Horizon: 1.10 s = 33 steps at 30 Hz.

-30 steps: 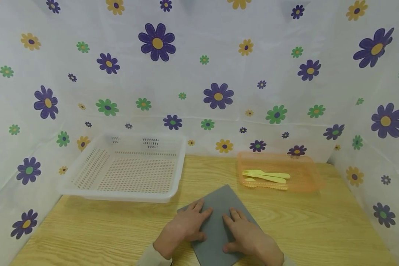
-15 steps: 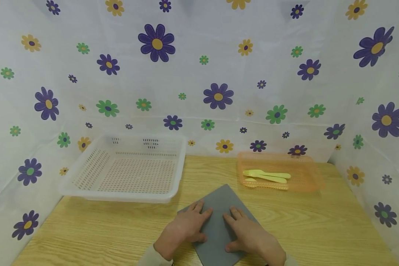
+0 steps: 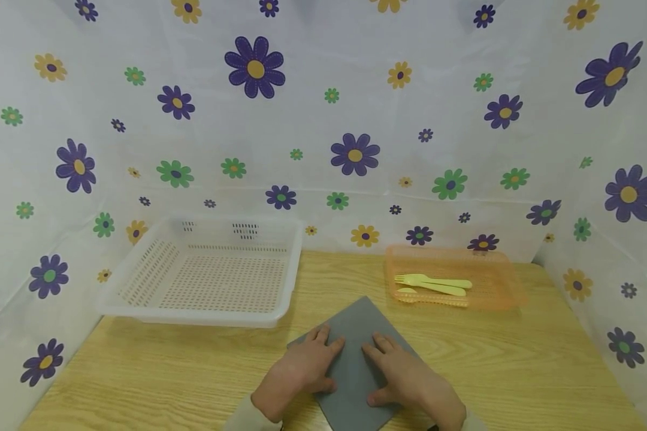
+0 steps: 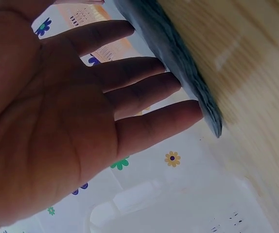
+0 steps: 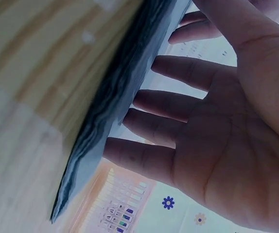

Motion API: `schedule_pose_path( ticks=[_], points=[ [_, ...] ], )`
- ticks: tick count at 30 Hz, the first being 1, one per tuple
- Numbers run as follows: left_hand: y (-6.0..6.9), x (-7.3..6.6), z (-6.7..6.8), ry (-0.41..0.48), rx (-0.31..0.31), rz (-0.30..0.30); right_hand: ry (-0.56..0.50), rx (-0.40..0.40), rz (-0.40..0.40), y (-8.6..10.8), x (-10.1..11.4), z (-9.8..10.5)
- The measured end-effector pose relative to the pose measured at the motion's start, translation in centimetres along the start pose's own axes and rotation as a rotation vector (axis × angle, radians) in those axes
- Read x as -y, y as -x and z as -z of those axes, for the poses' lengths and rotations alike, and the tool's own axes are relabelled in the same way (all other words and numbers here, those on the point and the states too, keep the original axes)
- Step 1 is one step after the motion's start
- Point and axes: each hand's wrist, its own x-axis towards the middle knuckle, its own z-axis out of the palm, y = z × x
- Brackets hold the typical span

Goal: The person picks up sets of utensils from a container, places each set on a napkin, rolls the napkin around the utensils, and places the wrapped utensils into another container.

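Observation:
A flat grey rectangle (image 3: 350, 329) lies at an angle on the wooden table, its lower end cut off by the frame. Both wrist views show layers along its edge (image 4: 178, 53), like folded cloth or stacked sheets; I cannot tell which. My left hand (image 3: 302, 365) rests on its left side, fingers spread and fairly straight. On its right side rests my right hand (image 3: 407, 377), fingertips touching the top and thumb pointing inward. From below, the left palm (image 4: 66, 111) and the right palm (image 5: 222, 131) are lifted, with only the fingertips meeting the grey piece.
At the back left stands a white perforated basket (image 3: 194, 317). An orange basket (image 3: 496, 293) at the back right holds yellow cutlery, including a fork (image 3: 420, 279) and a spoon (image 3: 408, 291). A flowered white sheet (image 3: 313, 120) encloses the table (image 3: 517, 365) behind and at the sides.
The grey piece has turned very slightly, its far corner shifting a little left. My right hand has moved slightly with it; the left hand stays nearly in place.

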Motion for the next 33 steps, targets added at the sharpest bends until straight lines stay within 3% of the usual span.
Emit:
schedule_pose_path(
  ticks=[11,19,33],
  points=[
    [0.14,-0.17,-0.16,-0.013,-0.011,0.005,-0.008,-0.001,0.023,0.01,-0.06,0.05],
    [-0.22,-0.04,-0.60,-0.119,-0.094,-0.045,0.046,-0.006,-0.027,0.12,0.30,0.07],
    [-0.55,0.00,-0.37,-0.021,-0.018,-0.036,0.057,0.009,-0.095,0.20,0.49,-0.19]
  ],
)
